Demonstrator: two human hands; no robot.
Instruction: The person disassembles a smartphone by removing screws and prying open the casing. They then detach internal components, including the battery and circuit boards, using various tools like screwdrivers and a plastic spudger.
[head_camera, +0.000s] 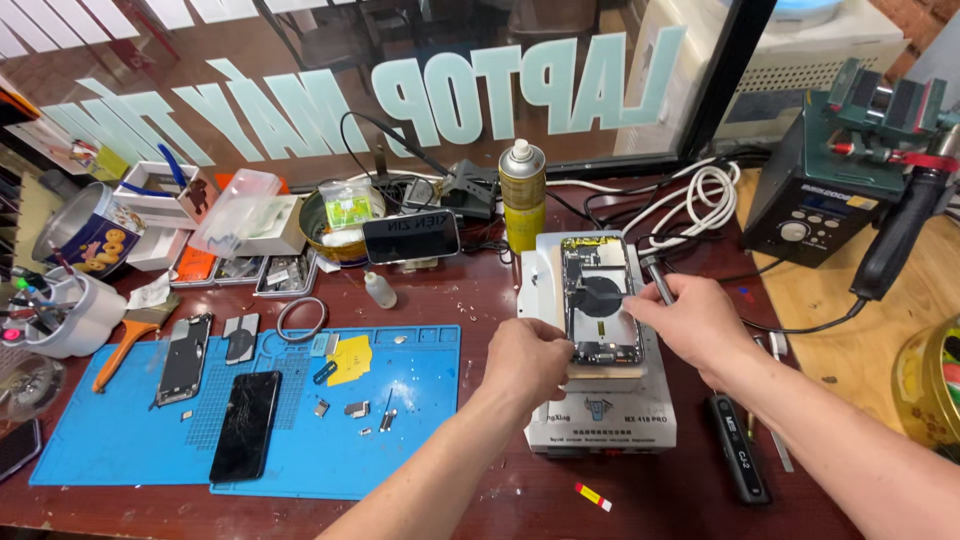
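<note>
An opened smartphone (602, 300), its insides showing, lies on a white heating plate (600, 400) near the bench's (640, 500) front edge. The left hand (527, 358), fingers curled, pinches the phone's lower left corner. The right hand (692, 325) grips a metal tool (657, 279) at the phone's right edge. A blue mat (400, 440) lies to the left.

Both forearms reach fwd; left hand (527, 357) curled in a pinch grip, right hand (690, 322) w/ fingers bent.
</note>
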